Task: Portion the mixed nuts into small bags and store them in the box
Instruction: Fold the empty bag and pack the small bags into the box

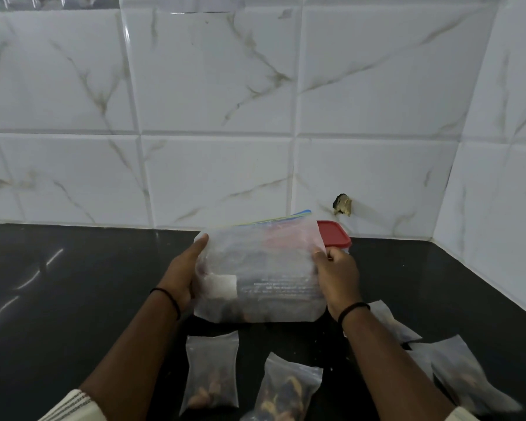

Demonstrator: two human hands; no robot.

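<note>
A large clear zip bag with nuts at its bottom stands upright on the black counter. My left hand grips its left edge, thumb up along the side. My right hand pinches its right edge near the top. Behind the bag the box with a red lid peeks out, mostly hidden. Small filled bags lie in front: one at the left, one in the middle, and others at the right beyond my right forearm.
The black counter runs to a white marble-tiled wall at the back and right. A chipped hole shows in the tile above the box.
</note>
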